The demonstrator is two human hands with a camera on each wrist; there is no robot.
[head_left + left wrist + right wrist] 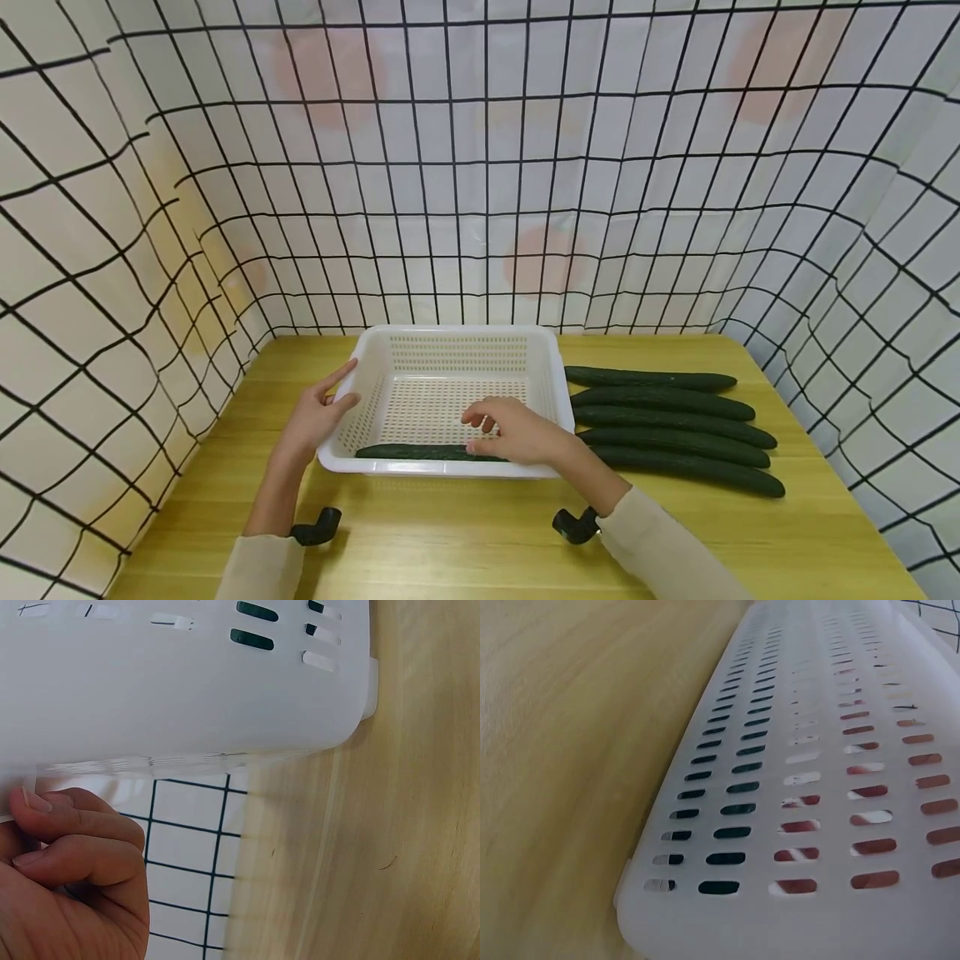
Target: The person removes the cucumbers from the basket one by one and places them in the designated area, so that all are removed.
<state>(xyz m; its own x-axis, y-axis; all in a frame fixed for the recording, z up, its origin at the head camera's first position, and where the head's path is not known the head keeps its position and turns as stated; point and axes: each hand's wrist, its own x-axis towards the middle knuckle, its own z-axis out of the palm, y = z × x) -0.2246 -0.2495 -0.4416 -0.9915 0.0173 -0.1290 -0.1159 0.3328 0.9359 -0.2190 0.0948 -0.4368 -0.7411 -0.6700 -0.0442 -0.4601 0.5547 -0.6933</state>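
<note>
A white plastic basket (pixel 461 331) with slotted walls stands on the table. One dark green cucumber (pixel 412 452) lies inside it along the near wall. My left hand (pixel 311 417) grips the basket's left rim, thumb over the top; in the left wrist view its fingers (pixel 94 859) curl beneath the rim. Over the near right part of the basket, my right hand (pixel 517 429) has its fingers loosely bent and holds nothing. Its thumb is close above the cucumber; whether they touch cannot be told. The right wrist view shows this hand only through the basket's slots.
Right of the basket, several cucumbers (pixel 675 418) lie side by side, their left ends close to its right wall. Black wire mesh (pixel 450 212) encloses the wooden table (pixel 442 542) at the back and sides. A black wrist fitting (pixel 576 527) sits under each forearm.
</note>
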